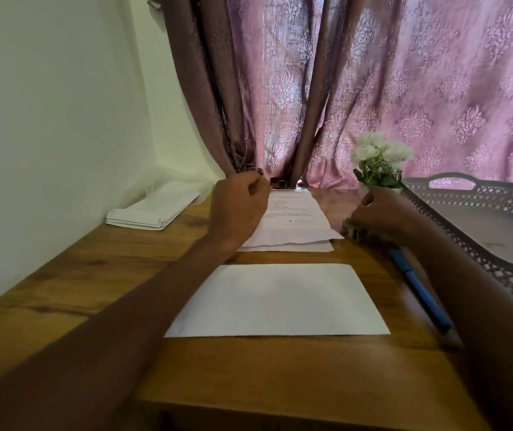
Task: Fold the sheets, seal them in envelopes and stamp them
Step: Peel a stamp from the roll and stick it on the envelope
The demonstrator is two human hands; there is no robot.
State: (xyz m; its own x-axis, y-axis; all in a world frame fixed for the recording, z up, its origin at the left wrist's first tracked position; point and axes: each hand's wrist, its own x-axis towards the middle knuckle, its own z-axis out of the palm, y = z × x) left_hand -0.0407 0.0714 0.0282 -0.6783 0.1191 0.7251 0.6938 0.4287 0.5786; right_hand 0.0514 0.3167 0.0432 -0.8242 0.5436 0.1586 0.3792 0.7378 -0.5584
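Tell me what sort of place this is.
Probably a home desk in a room corner: a wooden table against a white wall, a patterned curtain behind it, and a small flower pot.

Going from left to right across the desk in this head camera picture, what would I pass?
Stack of envelopes → left hand → printed sheets → right hand → grey tray. The flowers, pen and near blank sheet overlap these in the order, so they are left out.

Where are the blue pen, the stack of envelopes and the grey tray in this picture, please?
blue pen (420, 292): head view, middle of its barrel.
stack of envelopes (152, 209): head view, top envelope's face.
grey tray (479, 194): head view, perforated far rim.
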